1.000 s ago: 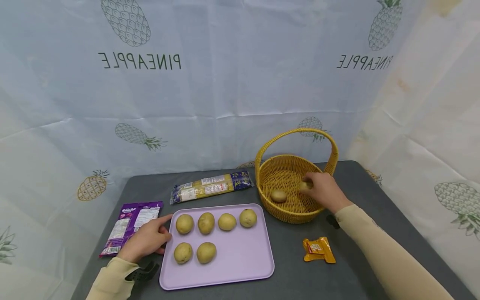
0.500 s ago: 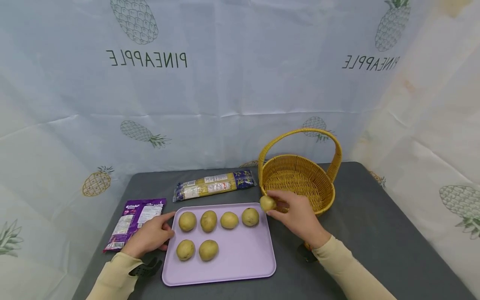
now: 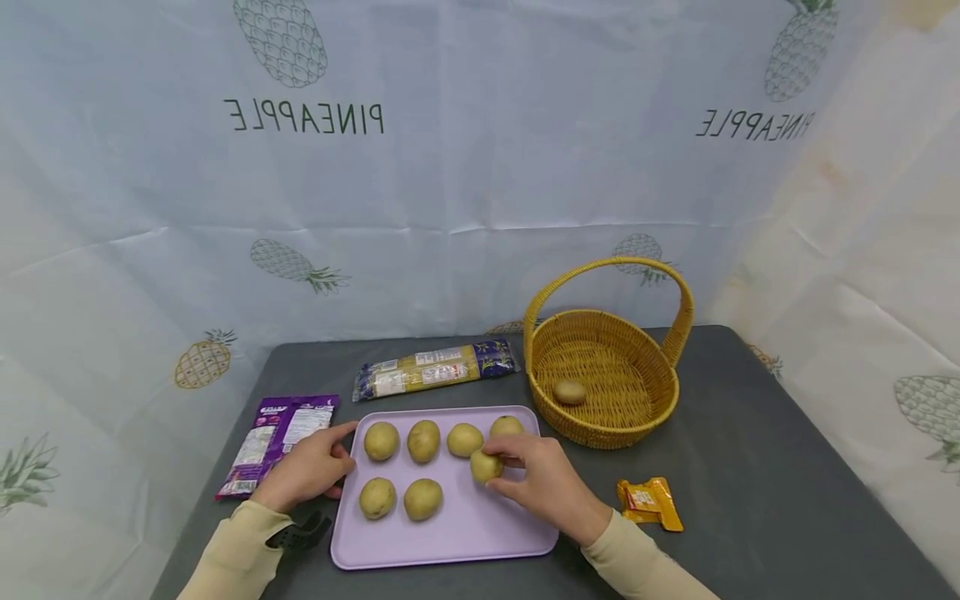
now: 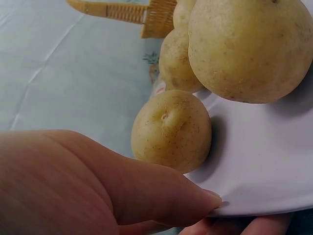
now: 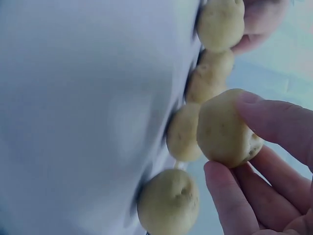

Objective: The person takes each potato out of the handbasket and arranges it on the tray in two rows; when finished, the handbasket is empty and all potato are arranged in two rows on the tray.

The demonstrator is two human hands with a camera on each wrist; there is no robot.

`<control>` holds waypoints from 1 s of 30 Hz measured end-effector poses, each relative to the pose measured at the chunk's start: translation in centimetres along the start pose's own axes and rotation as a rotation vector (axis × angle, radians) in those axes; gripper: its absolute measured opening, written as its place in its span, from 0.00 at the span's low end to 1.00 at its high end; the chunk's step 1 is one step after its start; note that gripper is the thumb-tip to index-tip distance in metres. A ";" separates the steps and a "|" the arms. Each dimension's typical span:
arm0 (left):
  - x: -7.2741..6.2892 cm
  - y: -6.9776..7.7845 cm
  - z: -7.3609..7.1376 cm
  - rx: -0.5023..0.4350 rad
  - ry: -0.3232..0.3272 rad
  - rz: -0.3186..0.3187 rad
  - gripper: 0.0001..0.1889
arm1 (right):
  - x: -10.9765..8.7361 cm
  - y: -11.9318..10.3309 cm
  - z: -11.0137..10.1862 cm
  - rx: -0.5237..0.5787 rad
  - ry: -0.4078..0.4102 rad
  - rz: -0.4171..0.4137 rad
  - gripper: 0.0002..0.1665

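Note:
My right hand (image 3: 504, 472) pinches a small yellow potato (image 3: 482, 467) between thumb and fingers, low over the middle of the lilac tray (image 3: 480, 525). The right wrist view shows that potato (image 5: 225, 129) in the fingers (image 5: 274, 122). Several other potatoes (image 3: 423, 440) lie on the tray in two rows. My left hand (image 3: 341, 454) holds the tray's left edge; in the left wrist view its thumb (image 4: 146, 196) lies on the rim (image 4: 264, 166) with fingers beneath. One potato (image 3: 570, 392) lies in the yellow wicker basket (image 3: 607, 429) at the right.
A long pasta packet (image 3: 435, 371) lies behind the tray. A purple packet (image 3: 277, 433) sits left of my left hand. An orange sachet (image 3: 649, 502) lies right of my right wrist. A pineapple-print cloth hangs behind the dark table (image 3: 765, 483).
My right hand took a potato out of the basket, carried it left past the basket's rim, and now holds it over the tray. The left hand has stayed at the tray's edge.

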State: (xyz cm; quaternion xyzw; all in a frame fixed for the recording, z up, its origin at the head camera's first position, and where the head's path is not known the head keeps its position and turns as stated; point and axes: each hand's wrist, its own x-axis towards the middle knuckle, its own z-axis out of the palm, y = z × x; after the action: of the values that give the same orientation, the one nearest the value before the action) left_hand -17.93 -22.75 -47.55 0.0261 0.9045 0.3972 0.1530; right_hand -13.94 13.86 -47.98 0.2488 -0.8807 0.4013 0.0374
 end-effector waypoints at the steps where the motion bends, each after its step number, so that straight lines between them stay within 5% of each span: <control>1: 0.0 0.1 0.0 0.000 -0.001 0.001 0.40 | -0.1 -0.1 0.2 -0.002 -0.007 0.001 0.25; 22: 0.0 0.4 -0.1 0.020 -0.003 -0.009 0.40 | -0.4 -1.0 2.6 -0.096 -0.063 -0.045 0.22; 30: -0.2 0.3 0.1 -0.011 0.003 0.004 0.40 | -0.4 -1.1 2.6 -0.074 -0.074 -0.002 0.21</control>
State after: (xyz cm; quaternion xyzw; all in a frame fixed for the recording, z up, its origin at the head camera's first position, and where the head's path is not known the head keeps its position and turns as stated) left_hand -17.78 -22.51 -47.34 0.0265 0.9024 0.4027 0.1510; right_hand -12.76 11.55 -49.10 0.2629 -0.8954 0.3592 0.0145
